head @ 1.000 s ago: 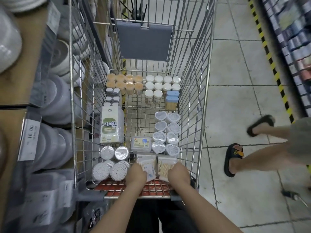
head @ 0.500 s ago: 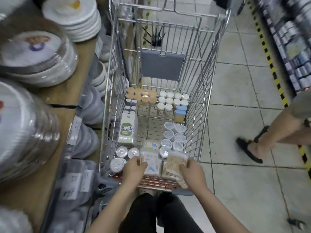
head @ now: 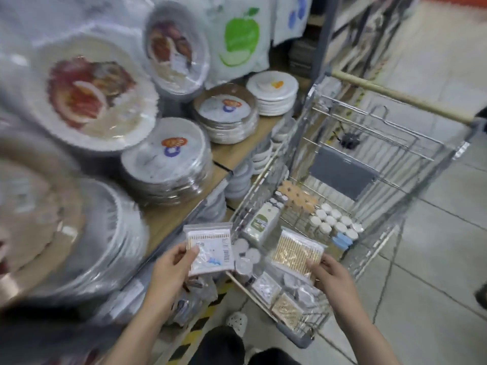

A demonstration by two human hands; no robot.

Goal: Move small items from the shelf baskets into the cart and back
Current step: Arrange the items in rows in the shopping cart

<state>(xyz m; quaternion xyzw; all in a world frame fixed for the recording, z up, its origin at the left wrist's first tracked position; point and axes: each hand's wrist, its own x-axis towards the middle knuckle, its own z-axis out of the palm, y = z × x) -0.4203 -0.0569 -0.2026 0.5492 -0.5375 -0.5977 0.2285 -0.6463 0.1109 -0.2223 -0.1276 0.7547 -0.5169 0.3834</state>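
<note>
Two hands (head: 171,270) (head: 330,275); two swab packets (head: 210,248) (head: 297,250) held; one cart (head: 395,154); about ten white-capped jars (head: 332,222).

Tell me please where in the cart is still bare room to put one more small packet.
In the cart, bare wire floor shows at the far end, between the grey flap and the orange-lidded jars. The near end is crowded: round tubs, packets, and heart-shaped boxes under the right hand. The white-capped bottles fill the right side.
</note>
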